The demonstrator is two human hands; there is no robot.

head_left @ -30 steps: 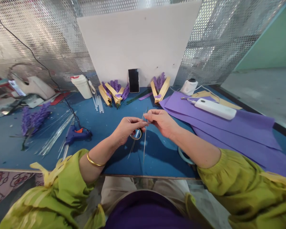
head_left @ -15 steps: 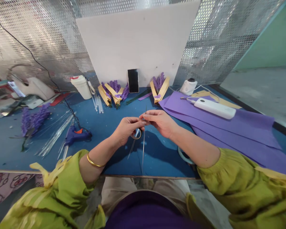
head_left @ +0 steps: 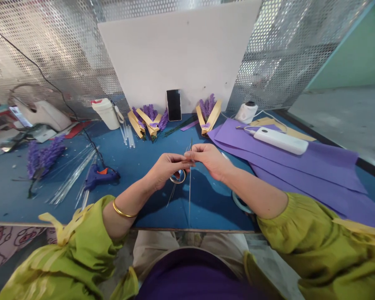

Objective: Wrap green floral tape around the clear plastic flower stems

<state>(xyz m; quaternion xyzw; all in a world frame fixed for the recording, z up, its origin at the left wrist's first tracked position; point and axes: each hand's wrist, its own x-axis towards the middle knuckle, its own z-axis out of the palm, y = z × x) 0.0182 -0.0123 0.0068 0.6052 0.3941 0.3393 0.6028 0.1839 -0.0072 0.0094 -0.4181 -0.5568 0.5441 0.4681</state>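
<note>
Over the middle of the blue table, the fingertips of my left hand and my right hand meet, pinched closed on a thin wire. Its pale lower length hangs down between my wrists, and a dark green tip sticks up above my fingers. Just under my left fingers is a roll of tape; whether those fingers hold it or it lies on the table, I cannot tell. Several thin loose wires lie beneath the roll. The fingertips overlap and hide the exact grip point.
To the left are a blue glue gun, clear sticks and purple flower sprigs. Wrapped bouquets and a phone stand at the back. Purple sheets and a light blue tape ring are right.
My fingers have shifted slightly on the wire, which now hangs nearer vertical, its lower end a little to the right. More of the green tip shows above my fingers.
</note>
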